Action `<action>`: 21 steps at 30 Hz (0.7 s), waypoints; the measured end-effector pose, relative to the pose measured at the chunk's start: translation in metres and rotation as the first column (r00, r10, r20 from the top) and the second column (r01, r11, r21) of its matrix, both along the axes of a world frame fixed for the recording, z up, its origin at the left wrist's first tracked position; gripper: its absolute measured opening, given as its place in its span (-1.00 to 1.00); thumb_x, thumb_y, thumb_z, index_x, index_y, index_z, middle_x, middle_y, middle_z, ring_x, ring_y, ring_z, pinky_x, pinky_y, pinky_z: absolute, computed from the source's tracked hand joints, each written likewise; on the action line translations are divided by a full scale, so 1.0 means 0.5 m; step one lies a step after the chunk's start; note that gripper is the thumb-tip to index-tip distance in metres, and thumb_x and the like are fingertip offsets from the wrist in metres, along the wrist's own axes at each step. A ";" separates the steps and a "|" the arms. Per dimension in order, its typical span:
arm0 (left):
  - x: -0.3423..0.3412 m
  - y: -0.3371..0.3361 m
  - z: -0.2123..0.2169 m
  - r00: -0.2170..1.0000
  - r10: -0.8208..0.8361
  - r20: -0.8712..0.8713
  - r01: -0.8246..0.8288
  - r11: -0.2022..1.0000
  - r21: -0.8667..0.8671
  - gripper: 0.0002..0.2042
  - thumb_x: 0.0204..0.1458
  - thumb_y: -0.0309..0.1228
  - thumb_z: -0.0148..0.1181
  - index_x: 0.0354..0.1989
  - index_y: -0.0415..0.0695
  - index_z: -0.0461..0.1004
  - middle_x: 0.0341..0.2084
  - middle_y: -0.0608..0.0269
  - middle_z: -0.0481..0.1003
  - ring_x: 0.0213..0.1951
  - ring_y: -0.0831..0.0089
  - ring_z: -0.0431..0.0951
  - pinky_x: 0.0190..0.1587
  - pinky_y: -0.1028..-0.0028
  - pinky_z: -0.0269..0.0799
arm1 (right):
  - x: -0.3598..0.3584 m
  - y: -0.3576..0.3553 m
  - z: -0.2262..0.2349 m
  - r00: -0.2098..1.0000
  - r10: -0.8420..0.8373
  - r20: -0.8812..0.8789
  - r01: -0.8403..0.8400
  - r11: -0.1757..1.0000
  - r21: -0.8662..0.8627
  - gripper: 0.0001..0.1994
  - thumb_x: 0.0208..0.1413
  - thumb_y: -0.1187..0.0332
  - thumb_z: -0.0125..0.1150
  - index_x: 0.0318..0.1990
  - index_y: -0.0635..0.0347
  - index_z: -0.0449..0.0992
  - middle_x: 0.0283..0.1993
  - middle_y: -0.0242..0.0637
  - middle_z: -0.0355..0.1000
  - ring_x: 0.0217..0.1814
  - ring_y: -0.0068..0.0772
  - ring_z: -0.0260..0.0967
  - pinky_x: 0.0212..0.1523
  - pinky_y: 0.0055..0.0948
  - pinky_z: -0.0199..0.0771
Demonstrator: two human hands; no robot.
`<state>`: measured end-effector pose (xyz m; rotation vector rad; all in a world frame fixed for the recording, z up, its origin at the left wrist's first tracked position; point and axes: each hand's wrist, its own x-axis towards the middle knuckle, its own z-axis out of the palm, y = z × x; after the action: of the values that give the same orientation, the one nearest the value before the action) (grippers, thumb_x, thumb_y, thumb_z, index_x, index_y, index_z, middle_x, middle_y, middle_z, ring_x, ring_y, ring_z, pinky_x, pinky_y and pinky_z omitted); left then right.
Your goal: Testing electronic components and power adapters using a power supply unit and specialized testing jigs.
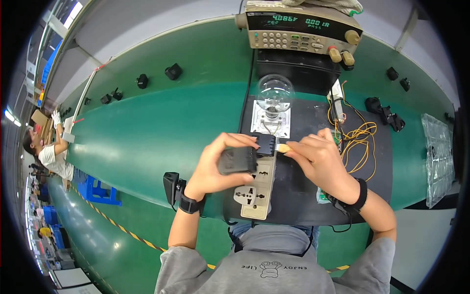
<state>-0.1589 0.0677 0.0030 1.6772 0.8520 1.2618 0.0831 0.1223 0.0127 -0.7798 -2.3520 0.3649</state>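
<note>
Clock directions are taken from the black plug-in adapter (266, 145) on the power strip; far off at nine o'clock a co-worker (58, 158) in a white top and gloves sits at the green bench (142, 127); a blue plastic stool (100, 192) stands on the floor between eight and nine; small black adapters (173, 72) lie along the bench's back edge at ten; at eight is the left hand (208, 169), a black band round its wrist, its grip spread wide with thumb and fingers spanning a blurred black charger (237, 161); the ivory power strip (263, 188) runs toward six, a white universal plug (246, 196) on its near part; the plug-in adapter sits near the strip's far end; at twelve a clear glass bulb (275, 88) stands on a white square base (285, 128), with a bench-top electronic instrument (303, 32) beyond, between twelve and one; at three the right hand (320, 157) has its grip closed in a thumb-and-finger pinch on a yellow USB plug (284, 148), whose pale end meets the adapter's three o'clock face; further out at three lie coiled yellow wires (364, 142), then a clear plastic tray (438, 161); black plug adapters (387, 117) lie between two and three.
</note>
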 end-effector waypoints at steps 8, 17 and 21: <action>-0.075 0.158 -0.092 0.816 0.577 -0.033 -0.577 0.808 -0.122 -0.57 -0.03 -0.31 0.26 0.01 -0.17 0.35 -0.17 0.22 0.38 -0.17 0.47 0.37 -0.07 0.45 0.32 | 0.047 0.051 0.065 0.973 -0.040 0.228 0.039 0.999 0.012 -0.74 -0.08 0.27 0.30 -0.29 0.26 0.56 -0.40 -0.26 0.48 -0.28 -0.32 0.37 -0.04 -0.32 0.16; -0.108 0.336 -0.166 0.068 0.951 -0.302 -0.958 0.147 0.245 -0.52 -0.16 -0.19 0.37 -0.02 0.02 0.43 -0.15 0.06 0.18 -0.12 0.16 0.26 -0.07 0.28 0.26 | 0.248 0.521 -0.028 0.748 -0.621 0.234 0.662 0.678 -0.318 -0.58 -0.08 0.15 0.27 -0.23 0.40 0.53 -0.30 0.04 0.50 -0.17 -0.03 0.46 -0.16 -0.21 0.37; -0.109 0.389 -0.175 0.091 0.964 -0.252 -0.948 0.161 0.273 -0.54 -0.14 -0.24 0.34 0.00 0.02 0.43 -0.30 0.12 0.30 -0.24 0.19 0.37 -0.12 0.31 0.31 | 0.282 0.677 -0.147 0.803 -0.591 0.074 0.566 0.717 -0.407 -0.53 -0.12 0.17 0.28 -0.18 0.47 0.47 -0.24 0.07 0.49 -0.15 -0.01 0.45 -0.22 -0.31 0.40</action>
<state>-0.2133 0.2624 -0.0845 1.2614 2.5203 1.7616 0.2242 0.4607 -0.0607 -1.6303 -1.8461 0.6004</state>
